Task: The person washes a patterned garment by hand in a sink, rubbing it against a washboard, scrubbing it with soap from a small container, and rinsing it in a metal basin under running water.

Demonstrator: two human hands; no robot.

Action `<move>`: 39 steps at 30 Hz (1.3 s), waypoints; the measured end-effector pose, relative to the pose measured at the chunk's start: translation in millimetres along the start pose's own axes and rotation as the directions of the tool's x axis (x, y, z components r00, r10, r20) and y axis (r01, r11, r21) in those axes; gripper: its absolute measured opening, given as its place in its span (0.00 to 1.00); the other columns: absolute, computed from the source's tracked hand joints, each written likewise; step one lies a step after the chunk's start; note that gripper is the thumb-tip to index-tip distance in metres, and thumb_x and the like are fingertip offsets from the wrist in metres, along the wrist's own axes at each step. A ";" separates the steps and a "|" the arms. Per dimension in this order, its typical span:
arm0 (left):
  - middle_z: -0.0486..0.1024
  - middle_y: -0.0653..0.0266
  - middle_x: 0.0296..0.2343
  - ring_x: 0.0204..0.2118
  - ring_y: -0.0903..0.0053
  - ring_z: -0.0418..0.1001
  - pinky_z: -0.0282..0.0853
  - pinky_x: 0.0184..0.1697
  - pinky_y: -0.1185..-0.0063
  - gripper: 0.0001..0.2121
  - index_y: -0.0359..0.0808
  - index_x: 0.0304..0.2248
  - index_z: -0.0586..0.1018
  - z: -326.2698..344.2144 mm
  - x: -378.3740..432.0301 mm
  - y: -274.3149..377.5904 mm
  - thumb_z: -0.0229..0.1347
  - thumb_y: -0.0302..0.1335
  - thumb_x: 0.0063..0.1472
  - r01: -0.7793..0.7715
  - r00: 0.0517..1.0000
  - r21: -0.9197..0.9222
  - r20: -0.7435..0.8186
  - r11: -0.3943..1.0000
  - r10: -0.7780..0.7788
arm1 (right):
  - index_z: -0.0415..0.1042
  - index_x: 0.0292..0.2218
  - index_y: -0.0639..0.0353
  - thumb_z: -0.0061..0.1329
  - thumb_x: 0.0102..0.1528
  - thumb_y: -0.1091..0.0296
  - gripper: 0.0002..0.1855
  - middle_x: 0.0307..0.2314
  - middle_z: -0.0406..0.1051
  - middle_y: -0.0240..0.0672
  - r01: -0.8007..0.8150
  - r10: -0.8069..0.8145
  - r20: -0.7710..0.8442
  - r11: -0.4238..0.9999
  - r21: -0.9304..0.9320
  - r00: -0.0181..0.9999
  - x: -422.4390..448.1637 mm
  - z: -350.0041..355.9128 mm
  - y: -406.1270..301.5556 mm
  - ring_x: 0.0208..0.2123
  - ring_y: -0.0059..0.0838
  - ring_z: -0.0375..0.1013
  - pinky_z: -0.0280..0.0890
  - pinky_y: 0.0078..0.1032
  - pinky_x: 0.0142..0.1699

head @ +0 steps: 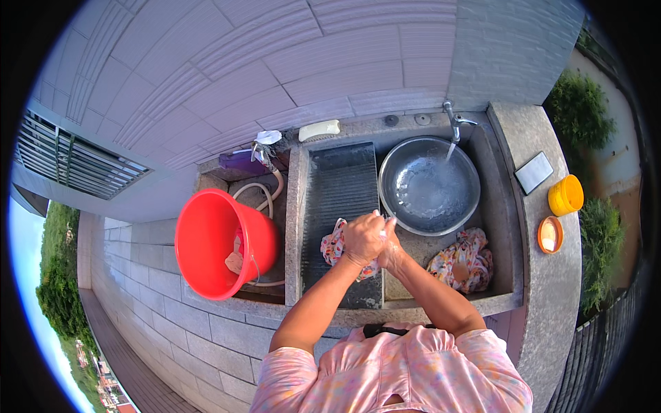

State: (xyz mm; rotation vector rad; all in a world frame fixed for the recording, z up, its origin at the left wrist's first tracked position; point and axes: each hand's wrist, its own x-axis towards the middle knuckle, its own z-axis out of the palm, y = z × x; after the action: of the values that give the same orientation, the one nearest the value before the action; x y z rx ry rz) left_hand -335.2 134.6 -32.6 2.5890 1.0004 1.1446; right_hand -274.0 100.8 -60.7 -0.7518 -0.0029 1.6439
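My left hand (364, 238) and my right hand (391, 250) are pressed together, closed on a wet floral-patterned cloth (333, 242). Some of the cloth spreads over the dark ribbed washboard (338, 191), and some hangs below my wrists. White suds show on my fingers. Just beyond my right hand, a metal basin (428, 180) holds water while a stream from the chrome tap (454, 124) runs into it. A second bundle of floral cloth (465, 260) lies in the sink's near right corner. The fabric inside my grip is hidden.
A red bucket (204, 242) with some cloth inside stands left of the stone sink (294, 217). Behind it are a hose (279, 186) and another tap. A soap-like white bar (319, 130) sits on the back ledge. The right ledge bears a phone-like slab (534, 172), a yellow tub (565, 195) and an orange lid (550, 235).
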 end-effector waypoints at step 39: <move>0.72 0.57 0.39 0.45 0.61 0.64 0.57 0.49 0.66 0.25 0.44 0.49 0.68 -0.3 -3.6 -163.3 0.52 0.43 0.52 0.259 0.735 0.324 0.545 0.910 -0.403 | 0.61 0.47 0.68 0.52 0.47 0.69 0.27 0.44 0.59 0.51 0.589 -0.044 0.599 -0.137 -0.796 0.799 -38.9 -76.1 62.6 0.38 0.45 0.68 0.64 0.34 0.44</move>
State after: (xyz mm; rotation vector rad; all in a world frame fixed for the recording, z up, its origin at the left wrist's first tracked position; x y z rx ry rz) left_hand -421.9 258.0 -95.4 2.4975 1.3946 0.0833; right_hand -292.9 21.0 -127.9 -1.3229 -1.8498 0.9253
